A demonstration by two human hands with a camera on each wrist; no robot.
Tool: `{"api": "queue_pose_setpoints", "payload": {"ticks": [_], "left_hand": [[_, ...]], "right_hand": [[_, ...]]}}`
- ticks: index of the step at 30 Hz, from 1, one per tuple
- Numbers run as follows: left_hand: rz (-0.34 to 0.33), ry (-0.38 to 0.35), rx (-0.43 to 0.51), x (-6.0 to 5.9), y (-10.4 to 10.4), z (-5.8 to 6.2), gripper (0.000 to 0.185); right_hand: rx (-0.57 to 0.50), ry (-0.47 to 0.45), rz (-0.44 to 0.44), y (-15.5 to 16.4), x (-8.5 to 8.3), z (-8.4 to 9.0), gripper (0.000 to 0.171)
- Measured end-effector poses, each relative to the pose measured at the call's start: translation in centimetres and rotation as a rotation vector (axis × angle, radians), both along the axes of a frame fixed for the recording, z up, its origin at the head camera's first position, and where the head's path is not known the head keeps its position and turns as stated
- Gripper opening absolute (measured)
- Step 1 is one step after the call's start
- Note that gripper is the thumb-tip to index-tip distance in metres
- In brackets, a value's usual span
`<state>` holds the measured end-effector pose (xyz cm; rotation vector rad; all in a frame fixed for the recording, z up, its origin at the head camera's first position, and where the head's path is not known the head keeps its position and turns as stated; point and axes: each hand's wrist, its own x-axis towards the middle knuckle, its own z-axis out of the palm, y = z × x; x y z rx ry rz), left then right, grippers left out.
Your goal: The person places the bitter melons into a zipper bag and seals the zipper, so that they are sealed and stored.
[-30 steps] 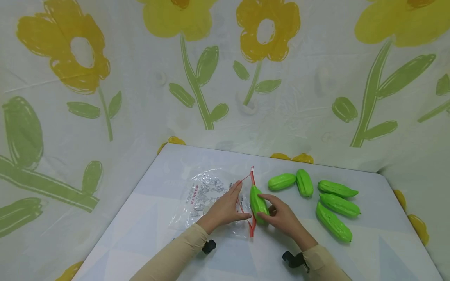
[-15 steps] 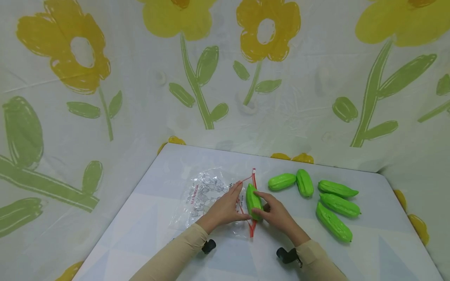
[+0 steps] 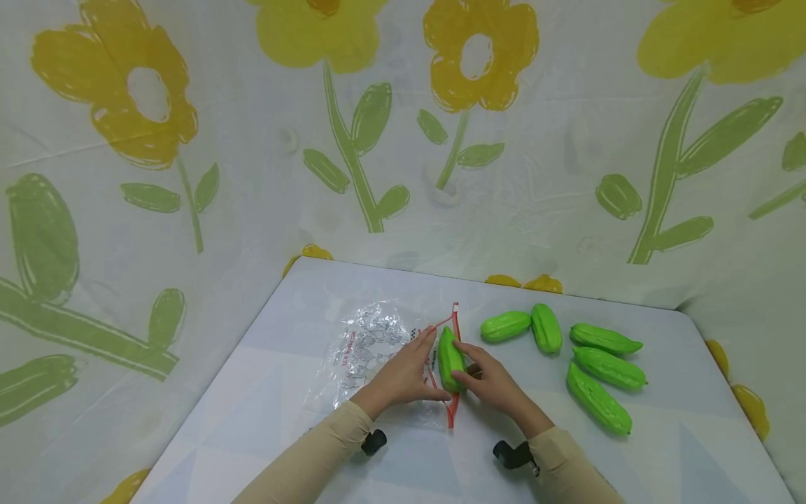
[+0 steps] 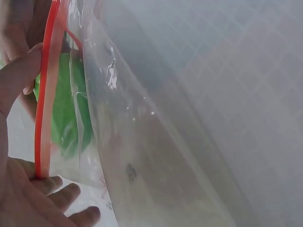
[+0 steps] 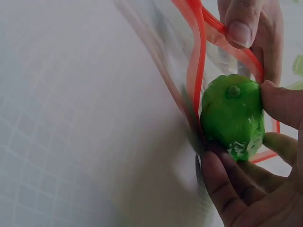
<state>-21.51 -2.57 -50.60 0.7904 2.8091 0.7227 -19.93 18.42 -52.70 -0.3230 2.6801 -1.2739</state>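
Note:
My right hand grips a bright green ridged gourd, which looks like a bitter melon, between thumb and fingers. The gourd lies at the mouth of a clear zip bag with printed drawings and a red zip edge. Spread thumb and fingers of my left hand touch the bag's mouth and hold it apart. Through the clear plastic in the left wrist view, part of the gourd shows beyond the red edge. The right wrist view shows its stem end facing the camera.
Two more green gourds lie beyond my right hand. Farther right, three others lie close together on the pale table. A flower-printed curtain hangs behind the table. Black camera mounts sit at both wrists.
My right hand has moved left with the gourd, from beside the red edge into the bag's mouth. The left hand has stayed almost in place.

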Motion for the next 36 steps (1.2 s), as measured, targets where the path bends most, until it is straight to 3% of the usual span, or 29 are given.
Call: {"api": "queue_pose_setpoints", "payload": {"ticks": [8, 36], "left_hand": [[-0.005, -0.061, 0.031, 0.26, 0.12, 0.15, 0.121], [-0.018, -0.042, 0.045, 0.13, 0.48, -0.10, 0.121]], "right_hand": [[-0.029, -0.004, 0.014, -0.11, 0.11, 0.03, 0.062], [-0.061, -0.010, 0.005, -0.95, 0.31, -0.11, 0.065]]}}
